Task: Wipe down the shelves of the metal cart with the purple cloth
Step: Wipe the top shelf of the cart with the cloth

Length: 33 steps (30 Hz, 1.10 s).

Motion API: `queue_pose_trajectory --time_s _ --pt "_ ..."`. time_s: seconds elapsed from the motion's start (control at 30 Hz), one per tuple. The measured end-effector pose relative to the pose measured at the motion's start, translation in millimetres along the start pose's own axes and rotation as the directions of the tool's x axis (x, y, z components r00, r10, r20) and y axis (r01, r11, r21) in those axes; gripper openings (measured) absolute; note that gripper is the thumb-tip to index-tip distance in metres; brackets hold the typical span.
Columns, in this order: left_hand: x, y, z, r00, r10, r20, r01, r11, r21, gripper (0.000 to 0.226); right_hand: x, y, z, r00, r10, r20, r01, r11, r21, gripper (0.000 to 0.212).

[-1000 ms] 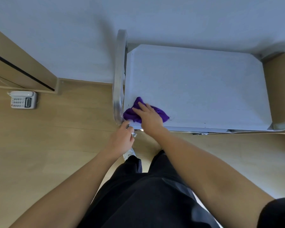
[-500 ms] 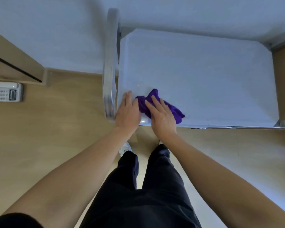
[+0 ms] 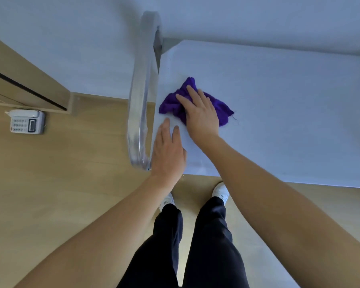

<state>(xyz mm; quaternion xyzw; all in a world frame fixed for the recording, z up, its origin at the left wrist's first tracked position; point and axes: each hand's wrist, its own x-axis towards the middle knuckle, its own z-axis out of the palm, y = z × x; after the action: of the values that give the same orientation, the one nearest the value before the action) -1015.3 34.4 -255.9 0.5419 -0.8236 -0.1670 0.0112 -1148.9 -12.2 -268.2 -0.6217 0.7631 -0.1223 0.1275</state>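
The flat pale top shelf of the metal cart point(image 3: 279, 113) fills the right and centre of the frame, with its curved shiny chrome handle bar point(image 3: 140, 96) running down the shelf's left edge from the top centre to the middle of the frame. The crumpled purple cloth point(image 3: 218, 107) lies on the shelf just right of that bar, a little above the middle of the frame. The right hand point(image 3: 200, 113) lies flat on top of the cloth, palm down, fingers spread and extended toward the top of the frame; it presses the cloth rather than gripping it (purple shows past the fingertips and on both sides of the hand). The left hand point(image 3: 167, 150) rests open and flat on the bare shelf just below and left of the cloth, beside the lower end of the handle bar, holding nothing; its fingertips sit close to the cloth's lower left edge. Both bare forearms reach up from the bottom corners. At the bottom centre stand 2 legs in dark trousers point(image 3: 187, 246) with white shoes point(image 3: 220, 192) on the light wooden floor point(image 3: 60, 194). A white desk telephone point(image 3: 27, 121) sits on the floor at the left edge, below a wooden panel point(image 3: 19, 80) in the upper left
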Motion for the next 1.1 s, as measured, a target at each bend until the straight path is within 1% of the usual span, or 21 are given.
queue_pose_trajectory --time_s 0.07,0.13,0.23,0.37,0.47,0.53,0.6,0.73,0.83,0.93,1.1 --pt "12 3 4 0.999 -0.02 -0.045 0.018 0.999 -0.039 0.053 -21 17 1 0.999 -0.018 -0.035 0.017 0.999 -0.03 0.045" --pt "18 1 12 0.996 -0.014 -0.085 0.009 0.998 -0.064 0.049 -40 29 2 0.997 0.012 -0.071 -0.016 0.998 -0.053 0.045" --pt "14 -7 24 0.987 0.03 -0.155 -0.037 0.999 -0.04 0.047 -46 30 8 0.995 0.037 -0.093 -0.044 0.996 -0.073 0.045" --pt "11 -9 31 0.975 0.057 -0.214 -0.065 0.997 -0.029 0.045 11 25 7 0.994 0.062 -0.088 -0.065 0.998 -0.027 0.044" --pt "11 -9 33 0.976 0.058 -0.211 -0.064 0.998 -0.023 0.047 66 16 3 0.988 0.152 -0.041 -0.152 0.988 -0.002 0.043" --pt "13 -9 33 0.976 0.059 -0.211 -0.062 0.998 -0.008 0.047 81 6 5 0.976 0.212 -0.046 -0.211 0.977 0.024 0.041" --pt "14 -10 31 0.974 0.057 -0.218 -0.059 0.998 -0.003 0.048 69 -5 9 0.972 0.223 -0.076 -0.221 0.975 0.037 0.039" --pt "14 -7 27 0.972 0.07 -0.225 -0.071 0.997 0.0 0.052 3 -8 15 0.978 0.164 -0.129 -0.159 0.986 0.046 0.038" --pt "14 -7 27 0.971 0.064 -0.232 -0.063 0.998 0.01 0.053 -12 -9 20 0.971 0.203 -0.13 -0.195 0.978 0.069 0.04" --pt "14 -8 30 0.969 0.073 -0.235 -0.069 0.997 0.027 0.051 33 -12 16 0.965 0.229 -0.131 -0.219 0.972 0.083 0.043" --pt "14 -9 36 0.962 0.062 -0.266 -0.063 0.998 0.005 0.047 133 0 6 0.967 0.242 -0.079 -0.237 0.97 0.061 0.043"
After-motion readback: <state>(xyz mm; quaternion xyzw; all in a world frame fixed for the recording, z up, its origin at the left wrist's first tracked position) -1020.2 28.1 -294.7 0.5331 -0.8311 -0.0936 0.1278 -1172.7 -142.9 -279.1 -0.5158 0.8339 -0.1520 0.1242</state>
